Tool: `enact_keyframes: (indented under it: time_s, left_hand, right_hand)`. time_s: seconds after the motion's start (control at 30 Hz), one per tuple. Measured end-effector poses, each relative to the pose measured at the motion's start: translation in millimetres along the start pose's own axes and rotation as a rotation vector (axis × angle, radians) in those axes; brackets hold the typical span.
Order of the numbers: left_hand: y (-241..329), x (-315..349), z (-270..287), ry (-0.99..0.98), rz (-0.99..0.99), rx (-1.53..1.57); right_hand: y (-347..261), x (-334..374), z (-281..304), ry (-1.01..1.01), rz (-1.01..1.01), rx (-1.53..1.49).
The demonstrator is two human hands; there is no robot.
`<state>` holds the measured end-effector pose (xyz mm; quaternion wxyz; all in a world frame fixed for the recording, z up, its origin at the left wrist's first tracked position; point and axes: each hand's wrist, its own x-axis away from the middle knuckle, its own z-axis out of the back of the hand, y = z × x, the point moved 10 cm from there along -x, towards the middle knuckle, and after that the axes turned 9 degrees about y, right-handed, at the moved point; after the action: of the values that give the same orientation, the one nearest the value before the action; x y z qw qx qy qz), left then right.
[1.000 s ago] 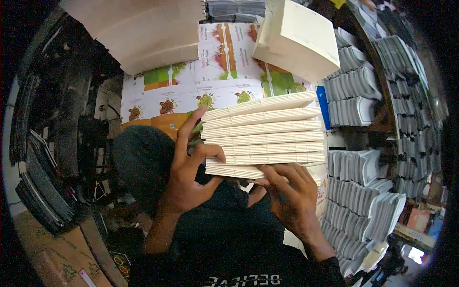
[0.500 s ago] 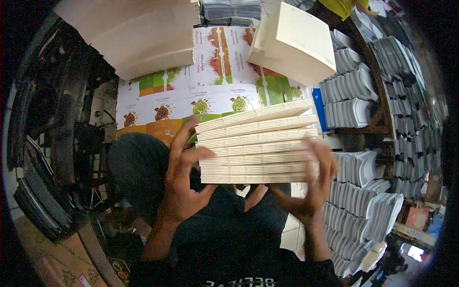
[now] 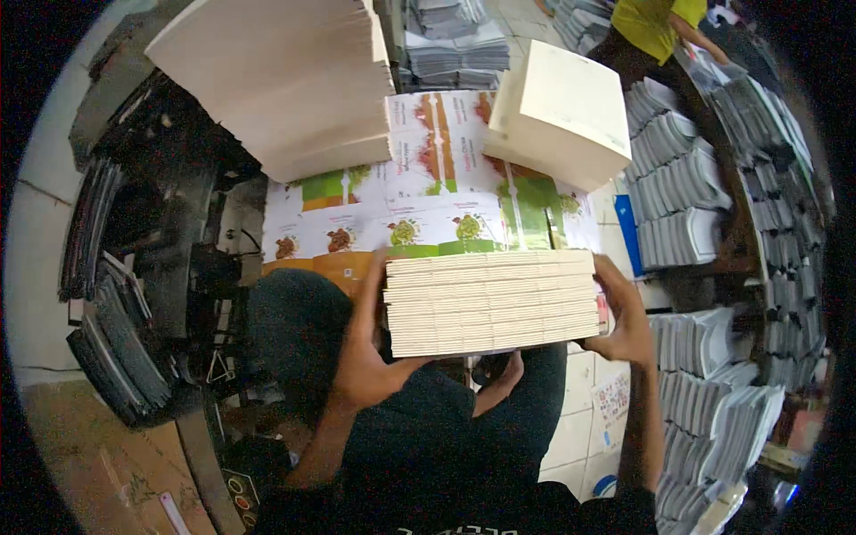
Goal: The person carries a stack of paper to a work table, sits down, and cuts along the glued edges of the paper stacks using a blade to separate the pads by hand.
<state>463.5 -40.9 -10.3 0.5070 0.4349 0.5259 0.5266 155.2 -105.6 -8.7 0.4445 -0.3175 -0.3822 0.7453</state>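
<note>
Over my lap I hold a thick stack of cream sewn book blocks (image 3: 492,303), their stitched spines facing me. My left hand (image 3: 367,352) grips its left end, thumb underneath at the near lower edge and fingers up along the side. At the opposite end, my right hand (image 3: 627,316) presses with its fingers on the side and its thumb near the lower corner. The blocks lie tightly together with no gaps showing. Some of the fingers are hidden behind the stack.
Beyond my knees is a surface covered with printed sheets (image 3: 419,192). A tall cream paper stack (image 3: 285,89) and a smaller cream block (image 3: 571,111) stand on it. Grey-white paper bundles (image 3: 687,192) line the right. A co-worker in yellow (image 3: 644,27) is at the far right.
The blocks were fanned apart with gaps at the top; now they are pressed into one even stack. My right hand has moved outward to its right end. The whole view has shifted slightly.
</note>
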Motion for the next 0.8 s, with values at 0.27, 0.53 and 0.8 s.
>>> enact_keyframes:
  time_s: [0.27, 0.53, 0.8]
  left_hand:
    - [-41, 29, -12, 0.000, 0.176, 0.031]
    - [13, -17, 7, 0.110, -0.141, -0.375]
    - [29, -9, 12, 0.069, -0.204, -0.469]
  right_hand:
    - [44, 50, -42, 0.444, -0.355, -0.346]
    - [-16, 8, -13, 0.321, -0.059, -0.086]
    - [-16, 24, -5, 0.398, -0.090, 0.020]
